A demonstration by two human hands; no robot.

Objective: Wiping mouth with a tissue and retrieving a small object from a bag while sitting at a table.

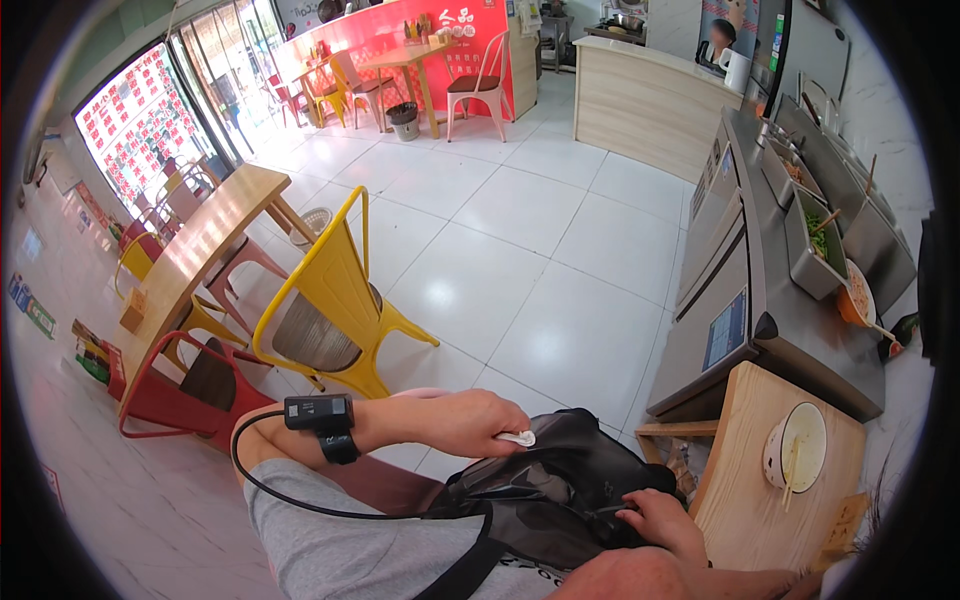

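My left hand (482, 418) is closed around a small white thing (518, 438). Only its rounded end pokes out beyond the fingers, so its kind is unclear. Beneath it, across my lap, lies shiny black material (575, 505) with folds and a strap, like an apron or a bag. My right hand (662, 520) rests at the right side of this material, fingers somewhat apart, with nothing seen in them. To its right, on a wooden table (740, 480), stands a white bowl (797, 447) with chopsticks (793, 468) in it.
A yellow metal chair (330, 300) and a red chair (200, 390) stand left, by a long wooden table (200, 235). At right a steel counter (745, 250) carries food containers (815, 245). A person (718, 45) is behind the far wood-panelled counter (650, 95).
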